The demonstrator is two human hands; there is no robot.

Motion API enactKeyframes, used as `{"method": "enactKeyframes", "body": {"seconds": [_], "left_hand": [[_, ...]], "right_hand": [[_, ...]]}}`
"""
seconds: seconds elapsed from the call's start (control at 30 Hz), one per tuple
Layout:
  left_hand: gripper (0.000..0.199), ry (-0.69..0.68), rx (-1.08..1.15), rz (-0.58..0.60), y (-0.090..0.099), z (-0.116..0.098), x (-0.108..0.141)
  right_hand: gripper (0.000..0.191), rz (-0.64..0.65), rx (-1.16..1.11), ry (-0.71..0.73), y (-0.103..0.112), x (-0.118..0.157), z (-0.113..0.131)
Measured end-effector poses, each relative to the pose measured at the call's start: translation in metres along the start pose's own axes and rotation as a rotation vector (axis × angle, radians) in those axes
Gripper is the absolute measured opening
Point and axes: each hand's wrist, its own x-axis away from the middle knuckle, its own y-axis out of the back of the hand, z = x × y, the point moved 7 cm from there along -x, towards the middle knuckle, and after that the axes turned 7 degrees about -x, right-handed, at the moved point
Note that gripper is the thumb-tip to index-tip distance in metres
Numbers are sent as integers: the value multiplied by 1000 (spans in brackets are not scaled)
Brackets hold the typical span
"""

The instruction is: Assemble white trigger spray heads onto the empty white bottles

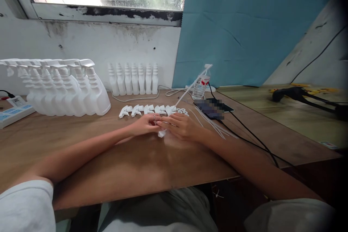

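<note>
My left hand (145, 124) and my right hand (182, 126) meet above the table, fingers curled round a white spray trigger head (162, 133). Its lower part shows beneath the fingers; the rest is hidden. Just beyond my fingertips, a row of several white trigger heads (137, 110) lies on the table. A long thin white tube (191, 86) slants up to the right, its lower end near the row's right end; I cannot tell what it joins. Small white rings (182, 111) lie right behind my right hand.
White spray bottles with heads (95, 92) stand at left, slimmer white bottles (134, 79) against the wall. A water bottle (200, 87), a phone (208, 109), loose thin tubes (214, 127) and black cables (251, 130) are at right. A power strip (17, 114) sits far left.
</note>
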Motion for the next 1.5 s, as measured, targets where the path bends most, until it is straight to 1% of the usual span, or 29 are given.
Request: {"method": "enactKeyframes", "body": {"seconds": [0.07, 0.1, 0.13, 0.17, 0.2, 0.27, 0.3, 0.33, 0.4, 0.47, 0.53, 0.57, 0.63, 0.7, 0.83, 0.9, 0.97, 1.03, 1.1, 1.2, 1.27, 1.33, 1.4, 1.47, 1.5], "left_hand": [[32, 5, 45, 48, 8, -4, -5], [36, 13, 80, 46, 16, -4, -9], [39, 24, 106, 6, 27, -3, -16], [40, 38, 112, -72, 41, 1, -24], [38, 64, 85, -193, 59, 7, -33], [31, 140, -48, -512, 101, 24, -47], [26, 212, -147, -706, 124, 33, -50], [24, 261, -197, -832, 142, 43, -54], [26, 354, -269, -1041, 174, 61, -56], [32, 469, -323, -1215, 198, 80, -48], [37, 594, -368, -1330, 213, 98, -34], [39, 647, -389, -1359, 217, 107, -27], [45, 720, -431, -1374, 222, 124, -16], [54, 762, -469, -1358, 227, 138, -9], [72, 807, -495, -1261, 243, 159, -11], [75, 824, -485, -1199, 252, 166, -16], [74, 842, -470, -1142, 260, 170, -21], [71, 858, -461, -1095, 263, 172, -22], [69, 866, -474, -1073, 262, 169, -21], [70, 845, -552, -1098, 258, 155, -15], [71, 804, -637, -1124, 256, 138, -14], [69, 732, -755, -1129, 255, 114, -17], [64, 605, -899, -1120, 252, 82, -27], [57, 411, -994, -1093, 244, 46, -39], [54, 305, -997, -1069, 237, 29, -45]], "right_hand": [[35, -54, 18, -53, 8, 1, -4], [33, -82, 25, -81, 13, 1, -7], [31, -113, 28, -108, 18, 2, -9], [30, -145, 30, -140, 23, 4, -12], [29, -176, 30, -174, 27, 6, -16], [26, -233, 39, -236, 34, 11, -25], [25, -252, 54, -254, 36, 14, -28], [25, -266, 72, -263, 37, 17, -31], [25, -288, 101, -258, 40, 21, -35], [27, -305, 127, -259, 42, 24, -38], [31, -317, 154, -275, 46, 25, -39], [33, -320, 162, -288, 47, 26, -40], [37, -325, 166, -305, 50, 26, -40], [38, -330, 160, -307, 52, 25, -39], [37, -327, 130, -320, 52, 24, -40], [37, -317, 122, -314, 50, 23, -40], [37, -310, 131, -299, 49, 22, -39], [37, -309, 139, -302, 49, 23, -39], [37, -322, 146, -318, 50, 23, -40], [38, -379, 159, -327, 59, 24, -38], [39, -457, 167, -305, 72, 23, -35], [36, -566, 180, -295, 90, 20, -34], [29, -714, 156, -335, 115, 16, -39], [20, -928, 39, -386, 144, 14, -49], [19, -1066, -39, -375, 160, 15, -53]]}}
